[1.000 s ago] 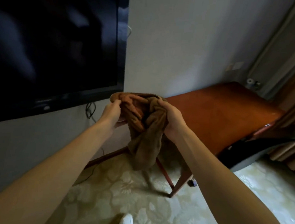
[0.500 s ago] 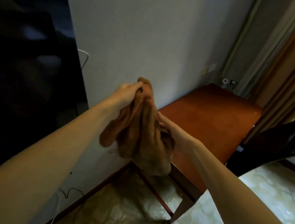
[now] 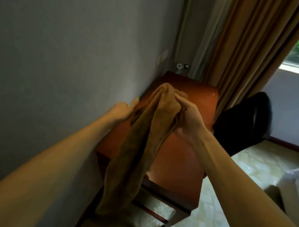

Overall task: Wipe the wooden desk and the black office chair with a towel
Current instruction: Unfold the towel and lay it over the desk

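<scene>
While the towel [image 3: 142,148] hangs in the air above the desk [image 3: 177,160], no wiping has begun. The cloth is gathered into a long, rope-like bunch, its upper end raised over the far half of the desk top and its lower end dangling past the near edge toward the floor [image 3: 217,217]. The right hand [image 3: 186,116] grips the upper bunch, its fingers curled round the cloth. The left hand [image 3: 125,109] is at the towel's left side, close to the wall [image 3: 78,54], with one finger showing straight. Its other fingers are hidden behind the fold, so it cannot be told whether it pinches the cloth or only touches it.

The desk stands with its long side against the wall. A small white roll [image 3: 179,66] and a dark item beside it stand at the far end, near the curtain [image 3: 248,49]. The black chair [image 3: 242,124] sits just beside the desk's right side.

The step in hand looks to be readying the towel, sorting or folding it into a pad. The next move likely calls for gathering the hanging length into one palm so it will not drag, then lowering it flat onto the desk top and stroking across the wood. The small things at the far end would need care. Neither hand is on the chair, so the task seems to be at its start.
</scene>
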`<state>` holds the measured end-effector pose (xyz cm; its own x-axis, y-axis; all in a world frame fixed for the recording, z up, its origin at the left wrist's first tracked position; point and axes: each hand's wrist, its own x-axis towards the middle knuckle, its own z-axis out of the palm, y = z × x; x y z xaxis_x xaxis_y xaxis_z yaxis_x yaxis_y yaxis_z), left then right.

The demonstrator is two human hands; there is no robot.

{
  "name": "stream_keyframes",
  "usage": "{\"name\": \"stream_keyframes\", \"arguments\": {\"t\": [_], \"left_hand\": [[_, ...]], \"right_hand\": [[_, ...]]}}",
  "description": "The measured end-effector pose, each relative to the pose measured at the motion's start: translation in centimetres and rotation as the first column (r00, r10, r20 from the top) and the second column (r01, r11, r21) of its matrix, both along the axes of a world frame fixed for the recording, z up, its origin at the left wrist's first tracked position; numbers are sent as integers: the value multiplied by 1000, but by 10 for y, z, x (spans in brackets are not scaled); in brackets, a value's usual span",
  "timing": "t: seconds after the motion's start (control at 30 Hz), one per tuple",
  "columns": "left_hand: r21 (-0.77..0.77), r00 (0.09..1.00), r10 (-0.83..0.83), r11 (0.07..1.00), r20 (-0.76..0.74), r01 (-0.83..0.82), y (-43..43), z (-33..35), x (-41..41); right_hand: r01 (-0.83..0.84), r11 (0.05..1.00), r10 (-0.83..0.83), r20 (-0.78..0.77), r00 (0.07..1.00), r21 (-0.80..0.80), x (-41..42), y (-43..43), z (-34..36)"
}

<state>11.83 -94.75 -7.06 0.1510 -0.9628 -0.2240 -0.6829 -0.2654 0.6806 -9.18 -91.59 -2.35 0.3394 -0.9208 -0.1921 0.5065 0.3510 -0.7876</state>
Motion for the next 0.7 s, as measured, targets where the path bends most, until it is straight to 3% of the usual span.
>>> {"name": "stream_keyframes", "arguments": {"t": [0.07,0.13,0.2,0.27,0.33,0.43,0.53,0.6,0.7], "left_hand": [[142,994,-92,985,-52,98,-21,-13,-1],[306,933,-196,907,-302,290,-42,-21,-6],[297,759,-213,829,-615,474,-58,-35,-19],[171,553,-185,832,-813,529,-74,-47,-41],[72,401,-144,876,-905,478,-94,-47,-64],[62,283,-22,957,-959,283,-120,-41,-75],[89,155,79,994,-985,61,-154,-31,-67],[90,134,92,996,-987,-23,-177,-21,-57],[107,150,124,987,-981,-117,-211,-2,-43]], "right_hand": [[55,998,-55,13,998,2,-3,-19,7],[102,995,-101,19,995,-19,-6,-36,11],[127,991,-127,-5,992,-50,-9,-45,15],[151,987,-154,-52,987,-56,-16,-57,15],[198,977,-206,-113,972,-79,-29,-73,17],[281,952,-304,-300,904,-120,-55,-97,16],[354,935,-323,-511,797,-39,-90,-128,5],[405,914,-318,-566,761,32,-110,-149,-6],[522,848,-406,-520,751,93,-129,-188,-17]]}}
